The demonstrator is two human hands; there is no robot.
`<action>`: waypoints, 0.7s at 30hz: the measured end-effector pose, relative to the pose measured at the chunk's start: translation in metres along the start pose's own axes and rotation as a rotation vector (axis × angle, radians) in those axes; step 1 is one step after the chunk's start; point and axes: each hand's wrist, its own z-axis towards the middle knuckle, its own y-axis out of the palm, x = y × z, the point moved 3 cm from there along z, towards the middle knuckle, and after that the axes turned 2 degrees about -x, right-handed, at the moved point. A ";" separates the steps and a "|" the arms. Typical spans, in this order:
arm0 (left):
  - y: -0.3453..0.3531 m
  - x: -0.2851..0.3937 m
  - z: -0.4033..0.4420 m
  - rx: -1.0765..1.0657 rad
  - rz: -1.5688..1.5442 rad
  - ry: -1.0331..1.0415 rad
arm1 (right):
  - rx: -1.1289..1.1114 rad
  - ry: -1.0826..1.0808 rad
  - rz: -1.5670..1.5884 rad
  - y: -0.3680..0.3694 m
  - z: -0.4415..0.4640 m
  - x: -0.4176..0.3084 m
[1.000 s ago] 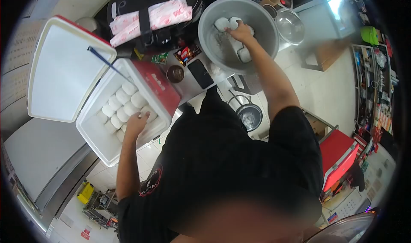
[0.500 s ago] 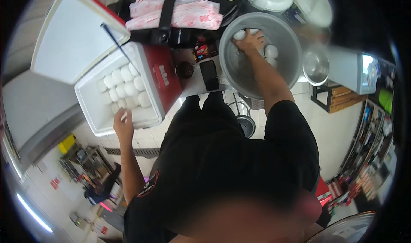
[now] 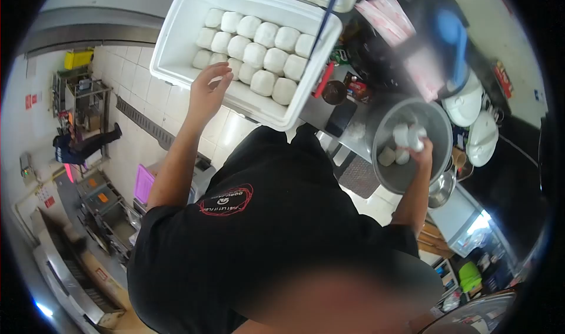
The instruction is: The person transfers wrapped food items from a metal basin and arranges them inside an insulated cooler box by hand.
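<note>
Several white rounded pieces (image 3: 253, 55) lie in rows inside a white-lined cooler box (image 3: 176, 40), whose lid is raised. Just over the cooler's near rim is my left hand (image 3: 210, 88), its fingers apart and holding nothing. On the right stands a deep grey metal pot (image 3: 391, 178). Inside it my right hand (image 3: 421, 150) grips a white piece (image 3: 416, 135), with a few more white pieces beside it. My right fingers are partly hidden by the piece.
Between cooler and pot are a phone (image 3: 341, 119) and a cup of dark contents (image 3: 333, 91). A steel bowl (image 3: 441, 190) adjoins the pot. White lidded appliances (image 3: 482, 138) stand behind it. A person (image 3: 73, 148) is at the far left.
The view has turned, so the cooler now appears at the top and the pot at the right. My right hand has lifted a white piece within the pot. My left hand has opened.
</note>
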 end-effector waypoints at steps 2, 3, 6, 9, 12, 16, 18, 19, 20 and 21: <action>-0.005 -0.004 0.005 0.015 -0.136 -0.033 | -0.306 -0.049 0.048 0.125 -0.050 -0.044; 0.001 0.005 0.007 -0.134 -0.275 -0.122 | -0.571 -0.059 -0.028 0.200 -0.072 -0.061; 0.024 0.049 -0.003 -0.627 -0.684 -0.329 | -0.802 -0.251 -0.396 0.360 -0.093 -0.073; 0.035 0.063 -0.008 -1.113 -1.062 -0.501 | -1.052 -0.513 -1.119 0.498 -0.075 -0.069; 0.014 0.028 0.028 -1.072 -1.220 -0.568 | -1.022 -0.509 -1.447 0.615 -0.037 -0.028; -0.064 -0.034 0.061 -0.961 -1.137 -0.424 | -1.057 -0.463 -1.399 0.680 0.024 0.005; -0.094 -0.038 0.067 -0.853 -1.070 -0.446 | -1.051 -0.461 -1.023 0.685 0.055 0.017; -0.099 -0.042 0.072 -0.863 -1.070 -0.445 | -1.034 -0.451 -0.834 0.681 0.068 0.022; -0.102 -0.047 0.079 -0.806 -1.004 -0.432 | -1.025 -0.447 -0.647 0.678 0.080 0.028; -0.104 -0.053 0.086 -0.747 -0.938 -0.419 | -0.917 -0.457 -0.802 0.669 0.092 0.034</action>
